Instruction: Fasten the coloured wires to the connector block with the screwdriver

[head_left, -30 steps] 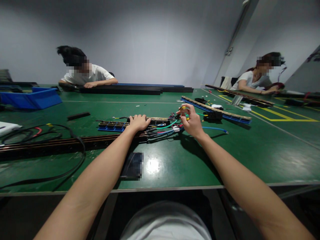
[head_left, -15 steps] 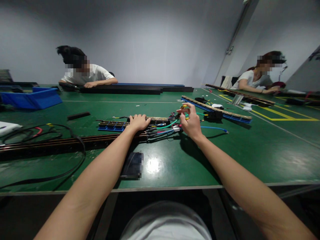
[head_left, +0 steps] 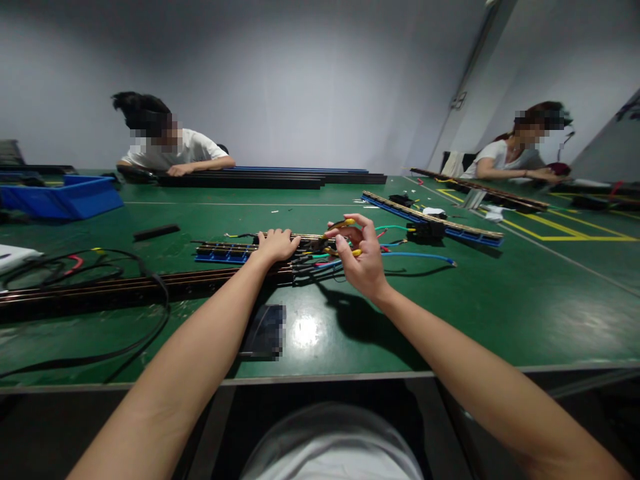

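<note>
My left hand (head_left: pixel 277 245) rests with its fingers laid over the end of a blue strip with metal bars (head_left: pixel 225 251). In my right hand (head_left: pixel 364 257) are pliers (head_left: pixel 350 223) with yellow-and-black handles, spread apart. Their dark jaws point left, among the wires by the fingers of my left hand. A long black rail with copper-coloured bars (head_left: pixel 210 279) runs in from the left and ends below my left hand. Green and red wires and a blue wire (head_left: pixel 420 255) fan out to the right, partly behind my right hand.
A dark phone-like slab (head_left: pixel 265 331) lies near the front edge. A black cable (head_left: pixel 163 313) loops at left, with a blue bin (head_left: pixel 75 198) behind it. Another barred blue strip (head_left: pixel 470 233) lies at right. Two people (head_left: pixel 193 150) sit across the green table.
My right hand has moved left with the pliers, bringing their jaws over the wires close to my left hand. My left hand has stayed where it was.
</note>
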Action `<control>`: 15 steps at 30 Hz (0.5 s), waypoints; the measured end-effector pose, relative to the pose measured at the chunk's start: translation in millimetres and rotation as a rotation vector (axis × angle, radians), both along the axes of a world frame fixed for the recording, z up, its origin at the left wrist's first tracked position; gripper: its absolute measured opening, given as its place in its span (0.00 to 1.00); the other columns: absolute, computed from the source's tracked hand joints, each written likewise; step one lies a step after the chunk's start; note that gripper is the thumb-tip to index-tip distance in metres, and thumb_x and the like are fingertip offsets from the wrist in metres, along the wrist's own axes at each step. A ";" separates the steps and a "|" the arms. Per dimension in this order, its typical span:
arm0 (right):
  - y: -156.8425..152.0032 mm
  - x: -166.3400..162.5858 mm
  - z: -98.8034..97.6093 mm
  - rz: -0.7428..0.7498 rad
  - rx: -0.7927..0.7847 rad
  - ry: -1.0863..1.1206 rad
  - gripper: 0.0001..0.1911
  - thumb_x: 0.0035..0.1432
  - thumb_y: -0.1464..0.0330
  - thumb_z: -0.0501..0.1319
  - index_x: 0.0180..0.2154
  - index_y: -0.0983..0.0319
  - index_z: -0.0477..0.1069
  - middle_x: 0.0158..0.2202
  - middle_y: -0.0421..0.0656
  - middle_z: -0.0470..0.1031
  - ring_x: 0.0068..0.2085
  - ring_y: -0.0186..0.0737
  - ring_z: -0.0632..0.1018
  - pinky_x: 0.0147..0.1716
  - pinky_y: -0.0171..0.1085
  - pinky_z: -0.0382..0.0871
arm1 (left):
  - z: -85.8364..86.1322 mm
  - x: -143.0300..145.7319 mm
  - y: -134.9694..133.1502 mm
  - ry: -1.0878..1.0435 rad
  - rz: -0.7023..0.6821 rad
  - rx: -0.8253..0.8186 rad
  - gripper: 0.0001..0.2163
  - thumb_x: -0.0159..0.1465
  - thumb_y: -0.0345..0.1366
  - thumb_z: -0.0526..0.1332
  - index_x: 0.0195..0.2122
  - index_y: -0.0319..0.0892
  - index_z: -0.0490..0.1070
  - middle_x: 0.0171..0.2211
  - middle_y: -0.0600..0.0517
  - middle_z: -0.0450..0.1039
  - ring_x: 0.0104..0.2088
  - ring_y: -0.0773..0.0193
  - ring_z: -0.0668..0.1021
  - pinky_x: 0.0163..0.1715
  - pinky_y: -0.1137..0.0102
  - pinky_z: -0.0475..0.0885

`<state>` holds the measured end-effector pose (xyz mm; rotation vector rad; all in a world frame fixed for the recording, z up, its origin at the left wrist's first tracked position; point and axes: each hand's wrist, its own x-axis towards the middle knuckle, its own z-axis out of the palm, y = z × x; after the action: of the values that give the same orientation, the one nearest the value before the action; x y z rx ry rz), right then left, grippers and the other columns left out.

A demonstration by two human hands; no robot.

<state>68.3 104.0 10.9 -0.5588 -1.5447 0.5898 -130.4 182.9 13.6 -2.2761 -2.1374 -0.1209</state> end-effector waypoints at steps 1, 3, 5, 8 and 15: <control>-0.5 -1.5 -1.7 0.006 -0.004 -0.013 0.18 0.66 0.63 0.59 0.55 0.55 0.58 0.43 0.45 0.80 0.50 0.43 0.81 0.35 0.37 0.80 | 0.6 0.5 -0.4 -0.001 0.001 -0.002 0.28 0.72 0.51 0.41 0.60 0.40 0.69 0.62 0.38 0.68 0.62 0.43 0.68 0.61 0.42 0.58; -0.4 -2.6 -4.6 0.006 -0.005 -0.053 0.18 0.66 0.63 0.59 0.55 0.55 0.58 0.43 0.45 0.80 0.51 0.43 0.81 0.34 0.36 0.80 | 1.6 1.2 -1.0 -0.002 0.001 -0.006 0.28 0.72 0.51 0.41 0.60 0.40 0.68 0.63 0.38 0.68 0.62 0.43 0.68 0.61 0.42 0.58; 0.4 -2.2 -6.6 0.009 0.003 -0.106 0.17 0.66 0.64 0.59 0.54 0.55 0.59 0.44 0.45 0.80 0.50 0.42 0.81 0.33 0.34 0.79 | 2.3 1.8 -1.3 -0.003 0.002 -0.008 0.28 0.72 0.51 0.41 0.60 0.40 0.68 0.63 0.38 0.67 0.63 0.43 0.67 0.61 0.42 0.58; 1.0 0.0 -7.5 0.050 0.066 -0.220 0.14 0.67 0.66 0.57 0.53 0.55 0.60 0.43 0.44 0.80 0.44 0.39 0.83 0.30 0.31 0.77 | 2.8 2.1 -1.6 -0.004 0.004 -0.008 0.28 0.72 0.51 0.41 0.60 0.40 0.68 0.63 0.37 0.67 0.63 0.42 0.67 0.61 0.42 0.58; -0.3 3.2 -4.0 0.179 0.266 -0.453 0.12 0.68 0.70 0.53 0.52 0.56 0.64 0.48 0.47 0.78 0.43 0.36 0.83 0.39 0.34 0.78 | 2.6 2.4 -2.4 -0.004 0.000 -0.004 0.28 0.72 0.51 0.41 0.60 0.40 0.69 0.63 0.37 0.67 0.63 0.42 0.67 0.61 0.42 0.57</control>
<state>71.6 103.7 6.8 -0.3646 -2.0811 0.3957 -128.1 180.4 16.2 -2.2803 -2.1413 -0.1218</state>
